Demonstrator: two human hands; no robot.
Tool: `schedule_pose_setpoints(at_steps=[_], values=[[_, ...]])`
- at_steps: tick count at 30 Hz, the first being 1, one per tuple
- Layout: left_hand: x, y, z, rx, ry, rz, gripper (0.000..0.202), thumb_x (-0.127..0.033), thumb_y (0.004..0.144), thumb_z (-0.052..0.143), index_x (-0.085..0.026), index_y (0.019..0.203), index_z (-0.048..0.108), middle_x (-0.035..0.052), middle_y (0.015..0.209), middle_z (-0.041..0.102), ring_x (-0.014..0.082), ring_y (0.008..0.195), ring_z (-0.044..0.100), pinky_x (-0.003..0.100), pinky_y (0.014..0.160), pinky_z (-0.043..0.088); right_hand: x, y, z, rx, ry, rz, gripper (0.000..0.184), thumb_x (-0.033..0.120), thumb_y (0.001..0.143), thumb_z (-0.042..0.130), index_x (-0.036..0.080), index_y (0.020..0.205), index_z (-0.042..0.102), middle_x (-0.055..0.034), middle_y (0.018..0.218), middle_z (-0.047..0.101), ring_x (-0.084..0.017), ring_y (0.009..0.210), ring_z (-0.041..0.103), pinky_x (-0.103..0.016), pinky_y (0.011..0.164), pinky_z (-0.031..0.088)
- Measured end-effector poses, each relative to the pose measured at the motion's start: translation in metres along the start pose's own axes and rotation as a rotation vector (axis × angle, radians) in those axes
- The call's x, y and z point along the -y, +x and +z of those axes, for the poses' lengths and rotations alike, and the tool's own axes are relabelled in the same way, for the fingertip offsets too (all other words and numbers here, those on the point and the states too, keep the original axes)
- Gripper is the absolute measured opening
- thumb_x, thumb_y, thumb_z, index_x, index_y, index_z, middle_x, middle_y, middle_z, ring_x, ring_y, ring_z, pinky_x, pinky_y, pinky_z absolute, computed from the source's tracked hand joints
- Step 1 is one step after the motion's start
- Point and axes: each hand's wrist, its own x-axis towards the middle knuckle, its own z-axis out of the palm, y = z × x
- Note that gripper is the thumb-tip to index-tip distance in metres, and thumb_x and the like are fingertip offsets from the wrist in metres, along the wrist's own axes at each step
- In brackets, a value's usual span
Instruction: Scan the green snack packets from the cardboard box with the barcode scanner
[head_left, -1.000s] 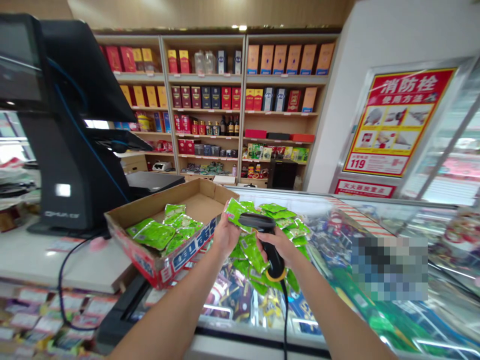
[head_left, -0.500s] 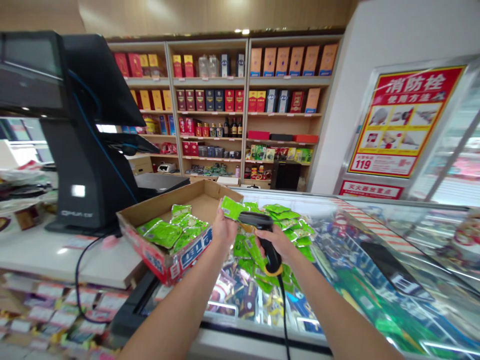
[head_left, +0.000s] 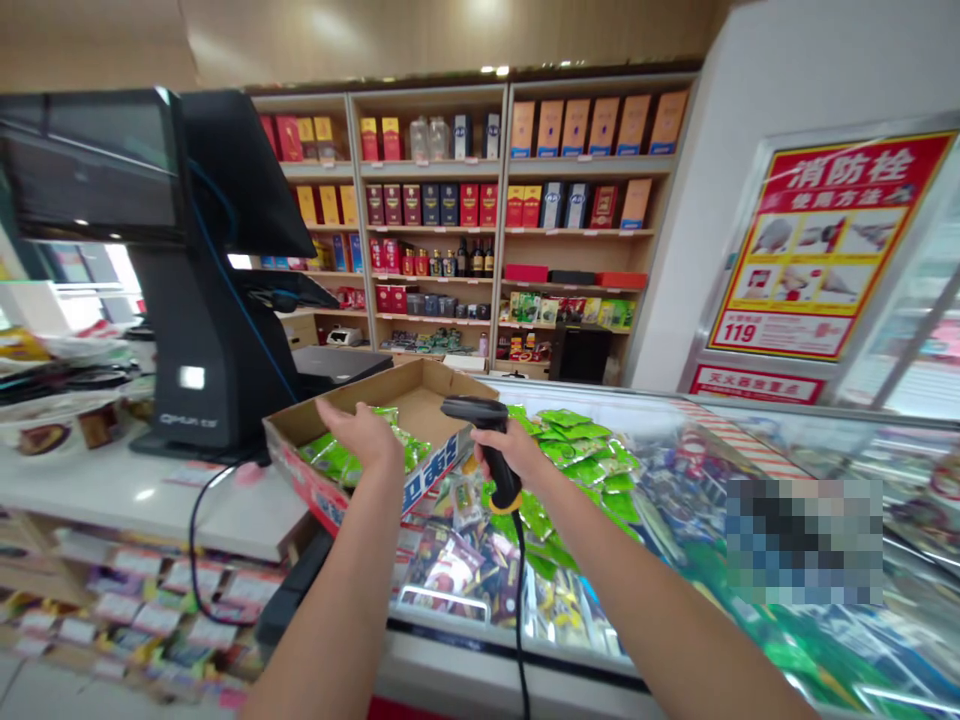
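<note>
This is the checkout corner of a shop. Tall wooden shelves at the back carry many boxes of liquor and some bottles, and a red and yellow fire hydrant poster hangs in a metal frame at the right. On the left, a black cash register terminal stands on a white counter. In front of the person lies a glass-top display freezer, and its glass shines with reflections.

The main change is in the left hand: a moment ago it held a green packet, and now it holds nothing. It is open with the palm up, the fingers are spread a little, and it is above the near wall of a shallow cardboard carton. The carton is plain brown inside and printed in red and blue outside. In it lie glossy green foil packets, soft and flat, partly hidden by the hand. More of these packets lie in a loose pile on the freezer glass, just right of the carton. The right hand is closed around a black handheld barcode scanner with a yellow ring at its base, and its thin black cable falls down in front of the freezer.
</note>
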Motion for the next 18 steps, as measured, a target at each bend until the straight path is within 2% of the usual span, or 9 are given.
schedule_pose_setpoints(at_steps=[2, 3, 5, 7, 9, 10, 12, 15, 18], values=[[-0.01, -0.012, 0.002, -0.053, 0.025, 0.102, 0.063, -0.007, 0.078, 0.049, -0.02, 0.139, 0.037, 0.0097, 0.154, 0.031, 0.015, 0.146, 0.021, 0.032, 0.12, 0.014, -0.002, -0.004, -0.009, -0.029, 0.021, -0.006, 0.029, 0.042, 0.064, 0.07, 0.017, 0.055, 0.057, -0.0002, 0.046, 0.057, -0.012, 0.035, 0.051, -0.025, 0.035, 0.042], [-0.015, -0.022, 0.007, -0.012, 0.034, 0.134, 0.058, -0.01, 0.08, 0.049, -0.02, 0.136, 0.041, 0.0104, 0.151, 0.037, 0.0155, 0.143, 0.029, 0.032, 0.118, 0.02, -0.003, -0.007, -0.015, -0.052, 0.03, -0.009, 0.029, 0.041, 0.064, 0.07, 0.017, 0.056, 0.058, -0.0001, 0.047, 0.058, -0.012, 0.035, 0.051, -0.025, 0.035, 0.042], [-0.021, -0.044, 0.017, 0.236, 0.094, 0.14, 0.041, -0.017, 0.082, 0.049, -0.018, 0.123, 0.054, 0.0117, 0.135, 0.055, 0.0178, 0.129, 0.049, 0.033, 0.111, 0.035, -0.003, -0.014, -0.028, -0.11, 0.038, -0.011, 0.028, 0.041, 0.064, 0.07, 0.016, 0.06, 0.058, 0.0005, 0.047, 0.058, -0.012, 0.035, 0.051, -0.024, 0.035, 0.042], [-0.017, -0.066, 0.027, 0.59, 0.25, 0.062, 0.023, -0.023, 0.081, 0.053, -0.018, 0.1, 0.065, 0.0107, 0.107, 0.069, 0.0204, 0.105, 0.064, 0.035, 0.098, 0.047, -0.002, -0.022, -0.043, -0.176, 0.047, -0.01, 0.026, 0.04, 0.063, 0.071, 0.017, 0.063, 0.059, 0.001, 0.048, 0.058, -0.012, 0.035, 0.051, -0.024, 0.035, 0.042], [-0.004, -0.085, 0.033, 0.921, 0.494, -0.048, 0.008, -0.027, 0.074, 0.063, -0.019, 0.075, 0.065, 0.0087, 0.079, 0.071, 0.0238, 0.087, 0.069, 0.036, 0.086, 0.052, -0.003, -0.031, -0.058, -0.236, 0.068, -0.012, 0.026, 0.039, 0.063, 0.072, 0.017, 0.067, 0.06, 0.0012, 0.048, 0.059, -0.012, 0.036, 0.051, -0.024, 0.035, 0.043], [0.005, -0.092, 0.035, 1.022, 0.609, -0.101, 0.012, -0.029, 0.07, 0.068, -0.02, 0.065, 0.062, 0.0084, 0.068, 0.068, 0.026, 0.083, 0.069, 0.037, 0.082, 0.053, -0.003, -0.035, -0.065, -0.264, 0.079, -0.009, 0.025, 0.038, 0.062, 0.073, 0.017, 0.068, 0.06, 0.0011, 0.049, 0.06, -0.011, 0.036, 0.051, -0.024, 0.035, 0.043], [0.022, -0.104, 0.035, 1.071, 0.746, -0.191, 0.026, -0.033, 0.064, 0.074, -0.021, 0.053, 0.054, 0.0096, 0.059, 0.064, 0.0305, 0.085, 0.069, 0.039, 0.08, 0.052, -0.006, -0.043, -0.079, -0.32, 0.102, -0.003, 0.024, 0.036, 0.063, 0.073, 0.016, 0.069, 0.061, 0.0007, 0.05, 0.061, -0.011, 0.036, 0.051, -0.023, 0.035, 0.044], [0.042, -0.115, 0.034, 0.969, 0.761, -0.272, 0.034, -0.036, 0.061, 0.077, -0.023, 0.049, 0.049, 0.0102, 0.057, 0.062, 0.0329, 0.09, 0.069, 0.041, 0.081, 0.051, -0.014, -0.049, -0.094, -0.381, 0.126, 0.002, 0.022, 0.034, 0.065, 0.072, 0.016, 0.069, 0.06, 0.0001, 0.051, 0.061, -0.011, 0.036, 0.052, -0.023, 0.034, 0.044], [0.052, -0.117, 0.032, 1.011, 0.853, -0.253, 0.039, -0.025, 0.046, 0.085, -0.023, 0.044, 0.046, 0.0042, 0.048, 0.056, 0.0328, 0.08, 0.069, 0.043, 0.082, 0.05, -0.022, -0.051, -0.101, -0.398, 0.141, 0.005, 0.021, 0.034, 0.067, 0.071, 0.016, 0.069, 0.06, 0.0001, 0.05, 0.06, -0.012, 0.035, 0.052, -0.024, 0.034, 0.044]])
